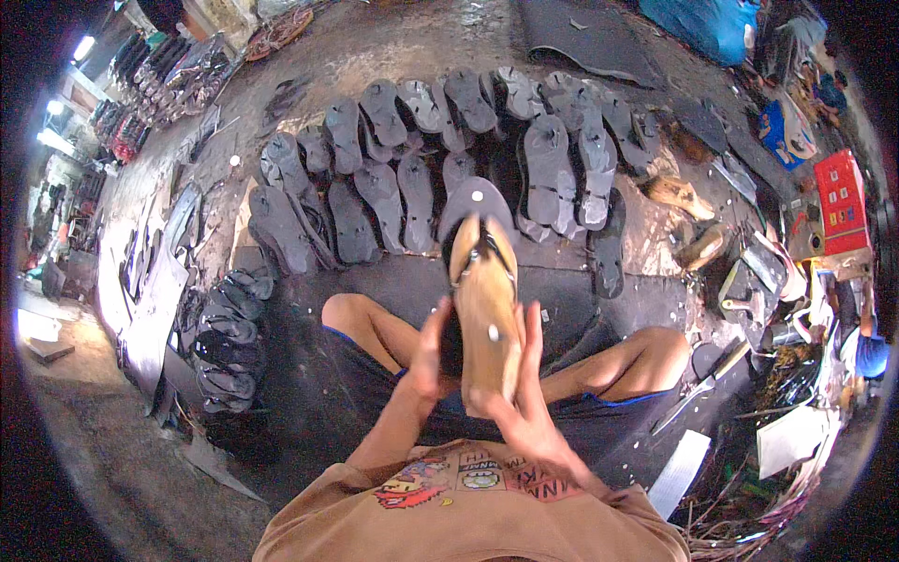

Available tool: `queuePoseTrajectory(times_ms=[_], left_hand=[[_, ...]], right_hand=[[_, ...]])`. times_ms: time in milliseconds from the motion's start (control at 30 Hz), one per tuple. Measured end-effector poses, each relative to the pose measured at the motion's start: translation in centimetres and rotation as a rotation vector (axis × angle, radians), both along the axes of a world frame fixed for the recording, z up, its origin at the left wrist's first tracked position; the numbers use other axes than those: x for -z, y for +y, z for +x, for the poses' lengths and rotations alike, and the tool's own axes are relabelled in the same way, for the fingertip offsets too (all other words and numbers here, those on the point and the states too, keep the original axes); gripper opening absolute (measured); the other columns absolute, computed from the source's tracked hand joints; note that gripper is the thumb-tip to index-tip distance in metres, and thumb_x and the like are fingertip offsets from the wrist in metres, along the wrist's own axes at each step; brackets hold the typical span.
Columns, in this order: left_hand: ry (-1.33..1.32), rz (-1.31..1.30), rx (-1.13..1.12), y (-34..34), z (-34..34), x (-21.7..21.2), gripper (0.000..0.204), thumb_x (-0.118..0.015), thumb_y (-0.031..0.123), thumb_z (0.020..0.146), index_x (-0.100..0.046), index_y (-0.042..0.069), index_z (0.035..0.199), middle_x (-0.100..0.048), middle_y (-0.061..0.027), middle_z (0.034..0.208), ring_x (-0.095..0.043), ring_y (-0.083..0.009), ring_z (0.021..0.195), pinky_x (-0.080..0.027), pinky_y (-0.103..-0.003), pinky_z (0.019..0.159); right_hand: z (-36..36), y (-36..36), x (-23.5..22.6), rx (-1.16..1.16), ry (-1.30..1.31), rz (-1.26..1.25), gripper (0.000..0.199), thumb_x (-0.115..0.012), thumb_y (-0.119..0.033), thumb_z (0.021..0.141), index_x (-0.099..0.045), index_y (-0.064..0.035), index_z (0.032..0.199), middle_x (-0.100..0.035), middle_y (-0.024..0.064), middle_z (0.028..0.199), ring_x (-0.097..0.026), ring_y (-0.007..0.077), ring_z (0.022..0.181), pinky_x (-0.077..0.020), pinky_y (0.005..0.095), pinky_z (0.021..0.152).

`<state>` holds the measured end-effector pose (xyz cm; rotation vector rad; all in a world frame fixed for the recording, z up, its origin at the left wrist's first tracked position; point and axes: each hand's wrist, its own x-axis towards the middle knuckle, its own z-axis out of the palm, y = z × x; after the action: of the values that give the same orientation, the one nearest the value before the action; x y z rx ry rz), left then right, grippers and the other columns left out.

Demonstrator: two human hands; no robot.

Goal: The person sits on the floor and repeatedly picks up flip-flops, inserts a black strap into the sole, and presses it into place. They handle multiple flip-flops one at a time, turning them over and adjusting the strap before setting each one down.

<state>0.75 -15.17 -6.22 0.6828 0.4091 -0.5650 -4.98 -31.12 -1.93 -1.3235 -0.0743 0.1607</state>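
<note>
Both my hands clasp tan wooden foot-shaped last (487, 314): left hand (433, 351), right hand (523, 375); dark rubber sandal soles (421, 187) fanned on floor beyond knees.

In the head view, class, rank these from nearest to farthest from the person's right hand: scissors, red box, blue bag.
1. Scissors: on the floor just right of the right hand, past the knee.
2. Red box: far right, higher up.
3. Blue bag: top edge, right of centre.
</note>
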Motion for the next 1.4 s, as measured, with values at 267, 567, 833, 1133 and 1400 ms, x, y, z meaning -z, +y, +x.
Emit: queuePoseTrajectory(times_ms=[267,567,833,1133,1400], left_hand=[[-0.217,-0.488,0.045,2.7,-0.3,3.8,0.076,-0.055,0.064,0.108,-0.053,-0.004,0.144,-0.054,-0.008,0.122,-0.048,-0.0138,0.084,-0.044,-0.03,0.067],[-0.267,-0.392,0.555,0.6,-6.4,4.6,0.069,-0.073,0.044,0.102,-0.048,0.004,0.151,-0.064,-0.0099,0.111,-0.061,-0.0158,0.092,-0.051,-0.032,0.075],[-0.175,1.339,-0.268,17.4,-10.7,0.6,0.053,-0.084,0.022,0.094,-0.07,-0.001,0.14,-0.065,-0.0224,0.15,-0.059,-0.0358,0.143,-0.046,-0.044,0.118],[0.479,0.869,-2.123,46.4,-40.3,15.2,0.057,-0.072,0.013,0.105,-0.045,0.011,0.155,-0.053,-0.018,0.148,-0.063,-0.0372,0.121,-0.072,-0.048,0.075],[0.879,1.956,-1.526,47.2,-34.0,18.8,0.047,-0.068,0.016,0.107,-0.056,0.005,0.151,-0.062,-0.0175,0.146,-0.067,-0.0281,0.124,-0.058,-0.044,0.103]], right_hand=[[3.6,-6.5,12.2,0.21,0.057,-0.617,0.095,-0.067,-0.014,0.099,-0.006,0.0007,0.171,-0.026,0.0315,0.17,-0.029,0.0453,0.159,-0.0257,0.0514,0.131],[13.3,-5.4,-1.5,-0.075,-0.427,-0.657,0.087,-0.101,-0.032,0.075,-0.063,-0.0018,0.147,-0.067,0.0224,0.144,-0.062,0.0326,0.138,-0.0452,0.0455,0.119],[21.1,5.3,7.8,-0.346,-0.51,-0.821,0.102,-0.102,-0.038,0.071,-0.055,-0.0082,0.156,-0.058,0.021,0.153,-0.054,0.0376,0.143,-0.046,0.0464,0.117],[25.8,6.9,21.0,-0.073,-0.393,-1.408,0.064,-0.082,-0.038,0.093,-0.056,-0.0008,0.139,-0.057,0.0272,0.139,-0.059,0.0507,0.127,-0.0523,0.0559,0.104],[21.2,-4.8,12.2,0.15,-0.125,-0.456,0.056,-0.064,-0.035,0.11,-0.057,0.0087,0.144,-0.069,0.0211,0.132,-0.071,0.0296,0.107,-0.0644,0.0391,0.08]])
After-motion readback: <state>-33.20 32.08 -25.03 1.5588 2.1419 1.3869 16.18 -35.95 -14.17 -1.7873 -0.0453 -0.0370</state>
